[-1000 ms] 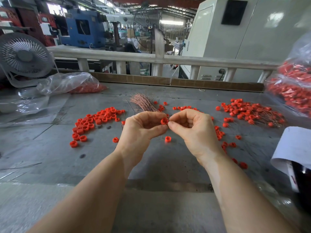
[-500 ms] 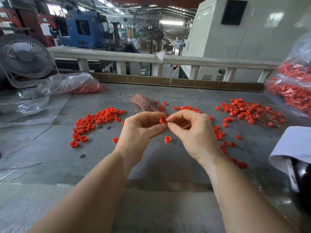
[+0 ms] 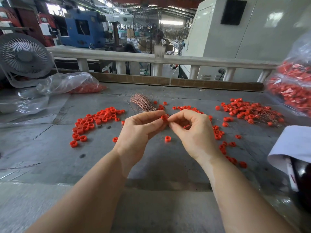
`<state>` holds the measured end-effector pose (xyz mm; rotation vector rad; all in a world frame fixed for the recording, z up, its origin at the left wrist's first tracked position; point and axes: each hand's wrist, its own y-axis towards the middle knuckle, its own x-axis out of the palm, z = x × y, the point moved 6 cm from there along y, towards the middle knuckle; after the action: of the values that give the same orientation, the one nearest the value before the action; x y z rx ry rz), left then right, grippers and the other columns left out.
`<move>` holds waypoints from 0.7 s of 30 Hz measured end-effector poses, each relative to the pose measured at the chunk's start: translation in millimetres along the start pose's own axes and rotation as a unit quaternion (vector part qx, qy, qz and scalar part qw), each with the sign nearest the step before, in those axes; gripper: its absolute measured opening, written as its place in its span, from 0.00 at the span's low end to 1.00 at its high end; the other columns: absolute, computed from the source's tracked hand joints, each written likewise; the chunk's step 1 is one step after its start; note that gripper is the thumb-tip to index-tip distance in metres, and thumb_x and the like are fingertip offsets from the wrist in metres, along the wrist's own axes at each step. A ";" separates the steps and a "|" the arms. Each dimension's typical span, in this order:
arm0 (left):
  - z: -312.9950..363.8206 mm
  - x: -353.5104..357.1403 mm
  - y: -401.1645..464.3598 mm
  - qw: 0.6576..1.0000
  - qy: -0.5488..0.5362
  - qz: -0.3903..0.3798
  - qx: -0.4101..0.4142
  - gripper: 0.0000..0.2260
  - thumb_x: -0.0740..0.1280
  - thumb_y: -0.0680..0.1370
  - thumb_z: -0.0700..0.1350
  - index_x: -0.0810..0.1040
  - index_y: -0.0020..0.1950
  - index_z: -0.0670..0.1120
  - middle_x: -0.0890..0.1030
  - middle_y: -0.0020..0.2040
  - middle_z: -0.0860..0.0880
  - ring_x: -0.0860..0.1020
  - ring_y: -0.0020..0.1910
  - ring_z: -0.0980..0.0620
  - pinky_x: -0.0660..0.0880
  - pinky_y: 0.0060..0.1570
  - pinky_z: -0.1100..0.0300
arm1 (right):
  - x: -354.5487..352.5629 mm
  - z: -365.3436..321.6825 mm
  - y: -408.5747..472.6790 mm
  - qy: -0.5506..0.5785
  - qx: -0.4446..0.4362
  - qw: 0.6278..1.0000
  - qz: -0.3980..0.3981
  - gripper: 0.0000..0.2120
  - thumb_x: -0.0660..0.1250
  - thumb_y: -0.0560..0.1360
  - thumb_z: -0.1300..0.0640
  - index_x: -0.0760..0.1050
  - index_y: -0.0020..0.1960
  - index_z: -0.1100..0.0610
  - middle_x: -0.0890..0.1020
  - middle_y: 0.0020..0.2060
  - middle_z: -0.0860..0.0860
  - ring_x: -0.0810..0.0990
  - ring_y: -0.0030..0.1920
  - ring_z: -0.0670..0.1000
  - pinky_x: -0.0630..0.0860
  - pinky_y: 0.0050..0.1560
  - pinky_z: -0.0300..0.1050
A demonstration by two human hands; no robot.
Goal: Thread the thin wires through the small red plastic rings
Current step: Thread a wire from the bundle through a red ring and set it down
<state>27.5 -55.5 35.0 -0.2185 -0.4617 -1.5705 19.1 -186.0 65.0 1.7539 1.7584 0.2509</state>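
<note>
While the left hand (image 3: 138,130) pinches 1 red plastic ring (image 3: 164,117) above the grey bench (image 3: 151,165), the right hand (image 3: 193,132) fingers (image 3: 175,117) pinch together beside it; any wire there is too thin to see.

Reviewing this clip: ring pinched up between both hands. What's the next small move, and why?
Probably the right hand eases its wire end into the red ring that the left hand pinches: the fingertips meet at the ring, above the table. The wire itself is too thin to see.
</note>
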 end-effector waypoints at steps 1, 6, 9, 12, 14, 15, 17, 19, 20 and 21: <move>-0.6 -0.2 0.1 1.000 -0.004 0.002 -0.003 0.10 0.65 0.72 0.30 0.82 0.43 0.42 0.84 0.39 0.45 0.83 0.41 0.52 0.78 0.42 0.66 | 0.1 0.1 0.0 -0.005 0.000 1.000 0.001 0.08 0.69 0.71 0.68 0.80 0.39 0.56 0.80 0.33 0.49 0.76 0.32 0.37 0.69 0.29 0.24; -0.8 -1.0 -1.3 1.000 -0.009 0.010 -0.009 0.10 0.63 0.73 0.29 0.81 0.44 0.41 0.85 0.38 0.46 0.83 0.40 0.54 0.78 0.40 0.67 | 2.9 1.7 -0.1 -0.009 0.012 1.000 -0.012 0.10 0.69 0.71 0.68 0.79 0.38 0.54 0.80 0.32 0.49 0.76 0.30 0.36 0.69 0.29 0.24; -1.0 -1.9 -1.7 1.000 -0.016 0.013 -0.016 0.09 0.63 0.74 0.29 0.81 0.45 0.40 0.85 0.38 0.46 0.83 0.39 0.54 0.78 0.39 0.67 | 3.5 1.4 -0.7 0.001 0.016 1.000 -0.016 0.11 0.69 0.71 0.69 0.78 0.37 0.53 0.80 0.31 0.49 0.75 0.28 0.36 0.69 0.28 0.24; -1.8 -1.1 -2.1 0.999 -0.027 0.012 -0.028 0.09 0.63 0.73 0.29 0.81 0.45 0.40 0.84 0.38 0.46 0.83 0.38 0.54 0.78 0.38 0.67 | 2.6 1.5 -0.4 0.006 0.020 1.000 -0.010 0.13 0.69 0.71 0.69 0.78 0.37 0.52 0.79 0.32 0.48 0.76 0.30 0.36 0.69 0.28 0.25; -2.0 -0.4 -2.2 0.999 -0.038 0.012 -0.034 0.09 0.63 0.73 0.29 0.80 0.44 0.39 0.84 0.37 0.46 0.83 0.38 0.54 0.78 0.38 0.67 | 2.1 1.7 0.0 0.016 0.025 1.000 -0.007 0.13 0.69 0.71 0.69 0.78 0.37 0.52 0.79 0.32 0.47 0.76 0.31 0.36 0.70 0.28 0.25; -2.0 -0.4 -2.0 0.998 -0.045 0.013 -0.037 0.09 0.63 0.73 0.29 0.80 0.44 0.39 0.84 0.37 0.46 0.83 0.37 0.54 0.78 0.38 0.67 | 2.1 1.5 0.0 0.022 0.027 0.999 -0.006 0.12 0.69 0.71 0.69 0.78 0.37 0.53 0.79 0.32 0.47 0.76 0.31 0.36 0.70 0.28 0.25; -2.3 -1.3 -1.6 0.997 -0.061 0.016 -0.042 0.09 0.63 0.74 0.29 0.80 0.44 0.39 0.84 0.36 0.45 0.83 0.37 0.54 0.78 0.38 0.67 | 2.9 0.6 -0.4 0.031 0.026 0.999 -0.009 0.12 0.69 0.71 0.69 0.78 0.37 0.52 0.80 0.31 0.46 0.76 0.31 0.36 0.70 0.28 0.25; -2.8 -2.1 -1.3 0.996 -0.076 0.018 -0.049 0.09 0.62 0.74 0.30 0.80 0.43 0.39 0.84 0.36 0.45 0.83 0.36 0.54 0.78 0.36 0.68 | 4.1 -0.2 -0.8 0.040 0.025 0.999 -0.014 0.12 0.69 0.71 0.69 0.78 0.37 0.52 0.80 0.31 0.46 0.76 0.30 0.36 0.70 0.28 0.25; -3.4 -2.4 -1.3 0.995 -0.083 0.018 -0.053 0.09 0.62 0.74 0.30 0.80 0.43 0.39 0.84 0.36 0.45 0.83 0.36 0.54 0.78 0.36 0.68 | 4.5 -0.1 -0.9 0.042 0.025 0.999 -0.015 0.12 0.69 0.71 0.69 0.78 0.36 0.52 0.80 0.31 0.46 0.76 0.30 0.36 0.70 0.28 0.26; -4.0 -2.3 -1.2 0.994 -0.087 0.016 -0.057 0.09 0.62 0.74 0.30 0.80 0.43 0.39 0.84 0.36 0.45 0.83 0.36 0.54 0.78 0.36 0.68 | 4.5 0.5 -0.8 0.044 0.026 0.999 -0.013 0.12 0.69 0.71 0.69 0.78 0.36 0.52 0.80 0.31 0.47 0.76 0.30 0.36 0.70 0.29 0.26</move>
<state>27.0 -55.1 30.3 -0.4500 -0.5023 -1.5542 19.1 -181.9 62.9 1.7791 1.8648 0.2761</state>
